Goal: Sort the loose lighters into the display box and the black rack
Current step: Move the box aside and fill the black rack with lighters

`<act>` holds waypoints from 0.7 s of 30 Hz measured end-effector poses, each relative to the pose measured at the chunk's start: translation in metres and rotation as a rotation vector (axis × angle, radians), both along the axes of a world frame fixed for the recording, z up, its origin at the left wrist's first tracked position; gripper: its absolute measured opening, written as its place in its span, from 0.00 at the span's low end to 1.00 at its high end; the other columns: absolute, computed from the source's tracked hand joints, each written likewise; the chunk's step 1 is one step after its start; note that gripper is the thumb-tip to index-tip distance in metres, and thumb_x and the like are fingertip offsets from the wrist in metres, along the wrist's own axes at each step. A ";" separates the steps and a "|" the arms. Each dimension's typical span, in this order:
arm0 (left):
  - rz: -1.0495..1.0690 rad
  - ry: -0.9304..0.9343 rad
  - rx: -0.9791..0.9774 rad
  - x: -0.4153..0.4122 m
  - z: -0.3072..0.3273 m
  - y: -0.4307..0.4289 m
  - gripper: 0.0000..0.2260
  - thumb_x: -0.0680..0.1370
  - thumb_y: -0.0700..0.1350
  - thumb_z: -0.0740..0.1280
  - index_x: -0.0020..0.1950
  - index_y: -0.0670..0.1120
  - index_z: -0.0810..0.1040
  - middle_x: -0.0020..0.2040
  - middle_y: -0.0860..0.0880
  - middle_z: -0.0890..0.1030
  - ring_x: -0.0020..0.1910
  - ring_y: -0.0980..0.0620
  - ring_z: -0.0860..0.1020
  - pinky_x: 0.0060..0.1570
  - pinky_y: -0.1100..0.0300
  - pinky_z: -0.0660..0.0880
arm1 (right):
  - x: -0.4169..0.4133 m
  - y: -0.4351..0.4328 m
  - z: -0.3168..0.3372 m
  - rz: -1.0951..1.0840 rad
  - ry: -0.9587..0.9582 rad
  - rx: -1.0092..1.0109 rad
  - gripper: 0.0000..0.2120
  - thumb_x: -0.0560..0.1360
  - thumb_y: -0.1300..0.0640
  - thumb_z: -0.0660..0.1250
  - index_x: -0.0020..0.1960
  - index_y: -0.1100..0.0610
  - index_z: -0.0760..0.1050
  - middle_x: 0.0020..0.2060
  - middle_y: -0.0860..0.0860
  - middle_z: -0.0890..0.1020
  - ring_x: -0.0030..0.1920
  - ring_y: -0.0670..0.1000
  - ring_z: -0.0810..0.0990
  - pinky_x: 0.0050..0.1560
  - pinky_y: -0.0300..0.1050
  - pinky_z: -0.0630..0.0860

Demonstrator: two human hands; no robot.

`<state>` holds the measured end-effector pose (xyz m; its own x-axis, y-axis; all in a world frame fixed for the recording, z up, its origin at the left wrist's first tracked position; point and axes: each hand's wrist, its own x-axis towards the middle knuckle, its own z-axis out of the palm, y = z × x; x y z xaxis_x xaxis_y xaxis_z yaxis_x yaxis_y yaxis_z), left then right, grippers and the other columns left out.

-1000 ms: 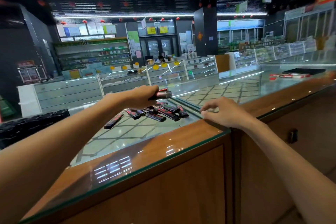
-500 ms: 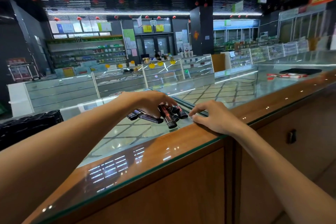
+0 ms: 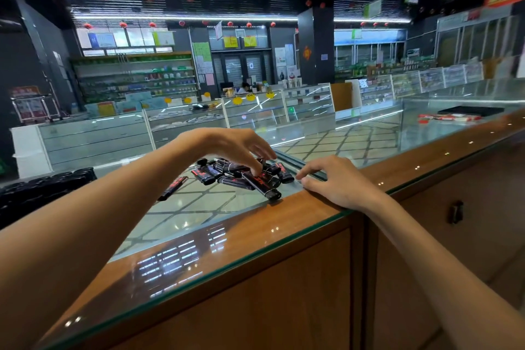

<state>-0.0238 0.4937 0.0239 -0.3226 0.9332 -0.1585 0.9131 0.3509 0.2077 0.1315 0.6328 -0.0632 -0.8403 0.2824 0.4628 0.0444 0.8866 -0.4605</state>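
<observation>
Near counter edge point(image 3: 287, 214), left grip point(image 3: 235, 145) splayed, empty, touching lighters point(image 3: 207, 175); right grip point(image 3: 338, 182) flat, empty.

Mid-frame, a heap of lighters point(image 3: 241, 175) lies on the counter point(image 3: 199, 207) — one stray lighter point(image 3: 172, 187) to its left, the rack point(image 3: 42, 187) at the frame's left edge. The left hand point(image 3: 235, 145) is above the heap, the right hand point(image 3: 338, 179) just right of it.

A left hand point(image 3: 235, 148) spreads its fingers over a pile of black lighters point(image 3: 227, 175) on the glass countertop point(image 3: 199, 207); the right hand point(image 3: 341, 182) rests by its front edge.
</observation>
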 end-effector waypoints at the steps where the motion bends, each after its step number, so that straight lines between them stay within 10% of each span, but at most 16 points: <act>1: -0.045 0.012 0.032 0.002 -0.002 -0.002 0.21 0.73 0.41 0.71 0.65 0.51 0.73 0.68 0.52 0.72 0.67 0.56 0.68 0.65 0.58 0.62 | 0.000 0.000 0.000 -0.003 -0.002 0.002 0.08 0.75 0.53 0.65 0.53 0.50 0.80 0.59 0.48 0.79 0.61 0.47 0.73 0.56 0.38 0.63; 10: -0.077 0.139 0.261 -0.014 -0.014 -0.025 0.07 0.69 0.44 0.75 0.39 0.55 0.80 0.66 0.51 0.71 0.64 0.56 0.66 0.65 0.52 0.61 | 0.001 -0.001 0.000 -0.005 -0.003 -0.001 0.08 0.75 0.53 0.66 0.53 0.51 0.80 0.59 0.48 0.79 0.61 0.47 0.73 0.56 0.38 0.64; 21: -0.017 0.122 -0.037 -0.035 -0.023 -0.013 0.43 0.62 0.62 0.69 0.75 0.59 0.57 0.74 0.53 0.63 0.72 0.50 0.62 0.71 0.42 0.58 | 0.002 -0.001 -0.001 -0.025 -0.013 -0.001 0.09 0.76 0.53 0.65 0.55 0.50 0.79 0.60 0.48 0.78 0.61 0.48 0.73 0.55 0.39 0.64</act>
